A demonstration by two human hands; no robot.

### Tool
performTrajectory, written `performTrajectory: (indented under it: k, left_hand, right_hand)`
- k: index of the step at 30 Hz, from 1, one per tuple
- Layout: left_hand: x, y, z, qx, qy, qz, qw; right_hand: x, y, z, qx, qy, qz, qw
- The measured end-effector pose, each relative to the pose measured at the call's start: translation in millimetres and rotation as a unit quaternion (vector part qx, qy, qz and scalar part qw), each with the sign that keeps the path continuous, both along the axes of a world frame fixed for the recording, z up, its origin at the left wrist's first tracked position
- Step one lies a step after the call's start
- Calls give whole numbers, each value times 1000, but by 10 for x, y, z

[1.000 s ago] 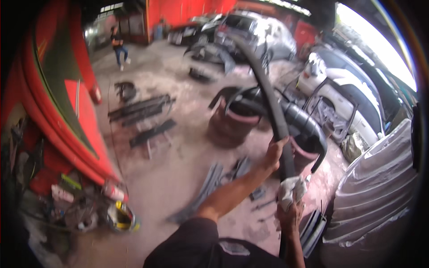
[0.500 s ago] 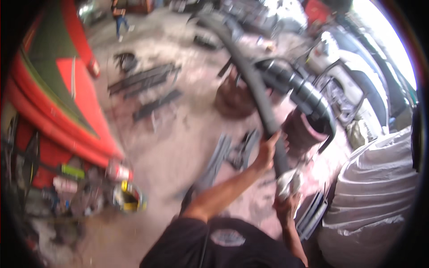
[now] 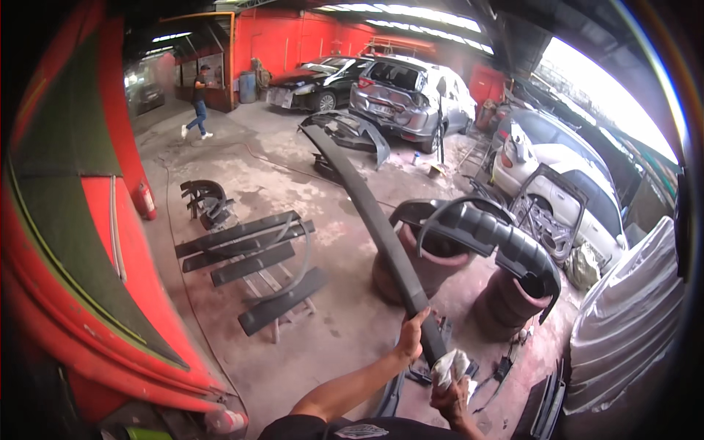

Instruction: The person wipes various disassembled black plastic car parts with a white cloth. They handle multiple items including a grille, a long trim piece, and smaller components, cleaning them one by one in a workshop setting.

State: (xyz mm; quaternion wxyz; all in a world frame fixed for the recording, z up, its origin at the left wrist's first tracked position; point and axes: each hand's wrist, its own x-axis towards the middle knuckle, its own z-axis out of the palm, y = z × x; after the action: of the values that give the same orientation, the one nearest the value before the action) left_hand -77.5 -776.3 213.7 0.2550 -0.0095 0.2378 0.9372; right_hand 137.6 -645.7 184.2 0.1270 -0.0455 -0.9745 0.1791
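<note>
A long dark grey car trim strip (image 3: 378,231) reaches away from me, its far end up and to the left. Closed around its near part is my left hand (image 3: 413,336), with the thumb lying along the strip. My right hand (image 3: 452,402) grips a crumpled white cloth (image 3: 449,365) at the strip's near end, where the cloth covers the tip. Beyond the strip to the right, a black bumper (image 3: 477,227) rests across stacks of dark reddish tires (image 3: 506,301).
Several dark strips (image 3: 257,268) lie on a low rack at left. A red wall panel (image 3: 147,315) with a fire extinguisher (image 3: 146,200) stands beyond. White wrapped sheeting (image 3: 623,323) is at right. Damaged cars (image 3: 392,95) stand behind, and a person (image 3: 199,103) walks at far left.
My view has tilted up, bringing the cars and back wall into sight. My hands and the strip sit lower in the picture; both grips look the same.
</note>
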Motion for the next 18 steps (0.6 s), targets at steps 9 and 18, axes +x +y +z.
performTrajectory:
  k: [9,18]
  left_hand:
    - [-845,-897,292,14,-41,-32,999]
    - [-1851,-1056,66,-3,-25,2,1000]
  right_hand:
    - [-851,-735,313,119,17,66,991]
    - [-1891,-807,236,-37,172,57,983]
